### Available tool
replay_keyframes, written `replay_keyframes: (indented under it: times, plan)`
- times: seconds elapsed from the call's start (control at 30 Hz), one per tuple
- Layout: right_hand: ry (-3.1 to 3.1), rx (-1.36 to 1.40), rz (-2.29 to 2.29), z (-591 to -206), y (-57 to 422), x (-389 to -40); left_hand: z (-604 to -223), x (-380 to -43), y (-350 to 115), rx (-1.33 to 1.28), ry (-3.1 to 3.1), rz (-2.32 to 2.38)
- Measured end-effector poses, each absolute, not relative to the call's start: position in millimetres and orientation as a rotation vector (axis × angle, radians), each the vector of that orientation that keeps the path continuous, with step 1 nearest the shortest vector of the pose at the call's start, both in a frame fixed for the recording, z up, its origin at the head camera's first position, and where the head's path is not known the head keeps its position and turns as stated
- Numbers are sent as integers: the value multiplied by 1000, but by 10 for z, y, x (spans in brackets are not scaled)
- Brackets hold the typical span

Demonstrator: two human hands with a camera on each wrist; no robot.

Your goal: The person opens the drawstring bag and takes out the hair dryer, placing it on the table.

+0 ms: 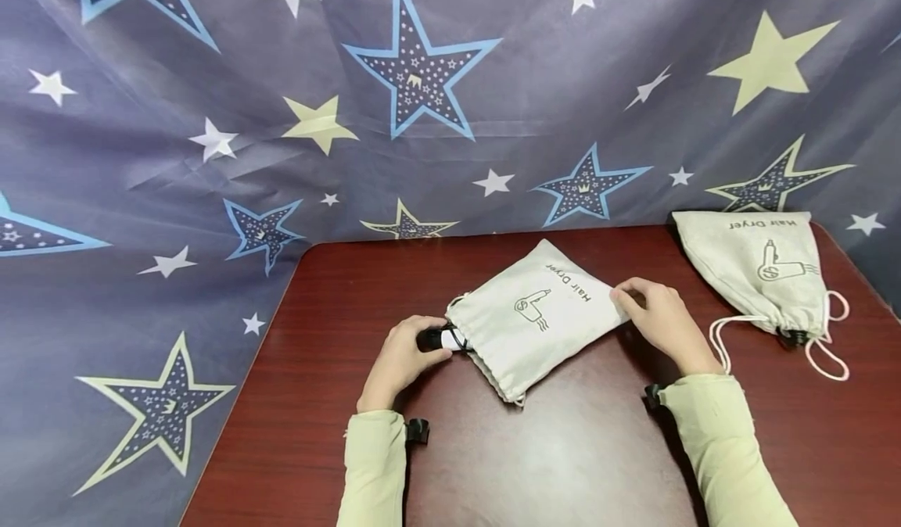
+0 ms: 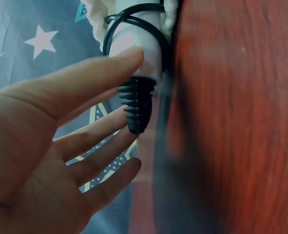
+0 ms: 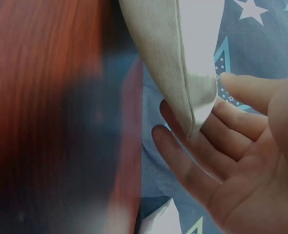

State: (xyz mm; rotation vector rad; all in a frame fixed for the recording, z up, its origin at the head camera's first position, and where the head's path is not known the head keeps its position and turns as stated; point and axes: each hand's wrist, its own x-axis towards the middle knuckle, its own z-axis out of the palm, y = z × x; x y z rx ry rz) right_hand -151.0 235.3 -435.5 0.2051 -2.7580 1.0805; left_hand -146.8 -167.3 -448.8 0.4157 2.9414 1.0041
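At the far left, dark blue-grey cloth printed with pointed stars hangs in soft folds and runs on behind the glossy, red-brown, wood-grained desk. Out of a pale, wrinkled sleeve comes the left hand, its thumb and fingers pinching a smooth, rounded white handle; the lower fingers are spread. The handle ends in a ribbed black rubber tip, and a thin, shiny black cable loops about it. The handle pokes from the gathered mouth of a cream, coarsely woven bag, squarish, set slantwise, with "Hair Dryer" and a line drawing on its face. This bag lies between the two hands, its mouth just beside the left one and its seamed, pointed corner between the thumb and fingers of the right hand, which pinches it. Farther right, well apart, a second cream bag rests on the desk, narrowing to a puckered neck with round white strings and something black at the opening.
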Motion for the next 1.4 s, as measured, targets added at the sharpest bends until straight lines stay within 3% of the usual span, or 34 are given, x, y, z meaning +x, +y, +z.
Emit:
replay_keyframes:
  times: [0.43, 1.4]
  plan:
    - [-2719, 122, 1231, -4439, 2124, -1762, -4537, -1434, -1548, 560, 2952, 998]
    - [-2590, 72, 1163, -4487, 2107, -1824, -4602, -1490, -1520, 547, 2995, 961]
